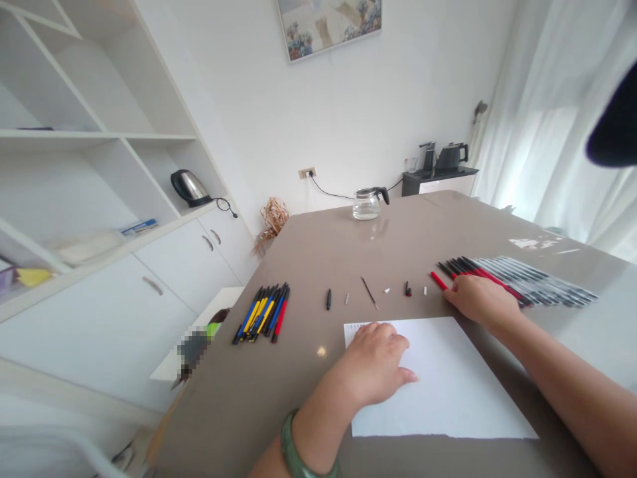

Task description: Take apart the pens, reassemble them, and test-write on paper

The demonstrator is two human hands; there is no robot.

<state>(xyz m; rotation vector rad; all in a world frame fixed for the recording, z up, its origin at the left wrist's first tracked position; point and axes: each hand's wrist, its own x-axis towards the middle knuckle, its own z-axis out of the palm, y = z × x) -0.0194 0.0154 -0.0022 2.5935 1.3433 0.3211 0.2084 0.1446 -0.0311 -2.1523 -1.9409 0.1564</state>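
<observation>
Green bangle (pixel 290 443) nearest, the left hand (pixel 379 358) rests unclenched on paper (pixel 448 388), the right hand (pixel 476 299) touching a red pen (pixel 438 280), grip unclear.

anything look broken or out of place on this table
Yes: a short black tube, a thin refill and smaller parts lie spread beyond the paper, as if from a dismantled pen, while the bunched pens at left look whole.

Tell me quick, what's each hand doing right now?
Left hand: open, resting on the white paper.
Right hand: fingertips at a red pen part; can't tell if they're closed on it.
</observation>
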